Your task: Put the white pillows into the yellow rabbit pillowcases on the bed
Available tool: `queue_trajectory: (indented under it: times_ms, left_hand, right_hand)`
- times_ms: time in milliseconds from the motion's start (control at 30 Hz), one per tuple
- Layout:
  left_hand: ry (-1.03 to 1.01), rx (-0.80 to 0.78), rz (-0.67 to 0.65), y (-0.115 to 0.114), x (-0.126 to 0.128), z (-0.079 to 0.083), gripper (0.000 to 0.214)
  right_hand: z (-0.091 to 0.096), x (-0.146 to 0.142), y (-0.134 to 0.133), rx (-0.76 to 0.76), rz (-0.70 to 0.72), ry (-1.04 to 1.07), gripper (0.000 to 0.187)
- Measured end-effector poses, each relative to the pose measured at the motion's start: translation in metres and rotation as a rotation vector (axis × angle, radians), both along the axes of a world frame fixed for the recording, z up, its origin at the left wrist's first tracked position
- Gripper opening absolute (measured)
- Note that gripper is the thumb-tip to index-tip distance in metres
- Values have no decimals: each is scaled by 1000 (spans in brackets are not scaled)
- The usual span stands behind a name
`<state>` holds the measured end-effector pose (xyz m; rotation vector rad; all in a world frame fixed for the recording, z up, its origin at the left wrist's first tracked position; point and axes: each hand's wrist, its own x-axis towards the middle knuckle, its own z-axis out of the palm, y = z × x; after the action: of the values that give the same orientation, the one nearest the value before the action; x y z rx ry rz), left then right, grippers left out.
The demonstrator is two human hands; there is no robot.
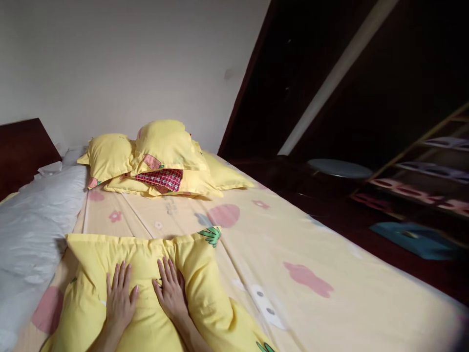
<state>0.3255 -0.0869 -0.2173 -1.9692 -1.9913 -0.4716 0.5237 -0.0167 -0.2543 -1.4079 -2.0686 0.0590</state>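
Note:
A yellow pillow (142, 249) with green leaf prints at its corners lies on the bed close in front of me. My left hand (120, 298) rests flat on its left half, fingers stretched forward. To the right, my right hand (170, 291) presses flat on the same pillow, its fingers also extended. The cloth dips and creases around both palms. Beneath is a pale bedsheet (293, 244) printed with pink shapes and small flowers. The pillow's near end runs out of the bottom of the view.
More yellow pillows (164, 142) are piled at the far end, with red plaid cloth (164, 179) between them. White bedding (40, 220) lines the left side. On the right are a round stool (339, 167), a shoe rack (421, 171) and a blue mat (414, 239).

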Motion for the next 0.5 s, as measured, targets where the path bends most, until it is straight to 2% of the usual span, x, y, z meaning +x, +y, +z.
queue_trajectory:
  times_ms: [67,133,233,267,333,400,433,500]
  left_hand:
    - [-25,-66,-15,16,-1,-3,60]
    - [-67,-162,-10,32,0,5,58]
    - [-126,-317,-13,42,-5,33,59]
    - [-133,-343,-30,38,-9,43,59]
    - [-121,-310,-30,21,-21,58,59]
    - [-103,-226,76,-2,-30,59,59]
    - [-102,-203,161,-12,-32,55,60]
    - [-120,-216,302,-23,-31,43,63]
  right_hand:
    - [-3,-5,8,-93,48,25,64]
    - [12,-6,19,-230,64,31,63]
    - [58,3,31,-433,79,-4,63]
    - [74,10,30,-451,90,-27,62]
    - [95,28,22,-375,47,-66,59]
    - [94,48,7,-271,-115,-58,59]
    - [86,57,-2,-278,-204,-28,61]
    - [63,69,-15,-404,-299,88,69]
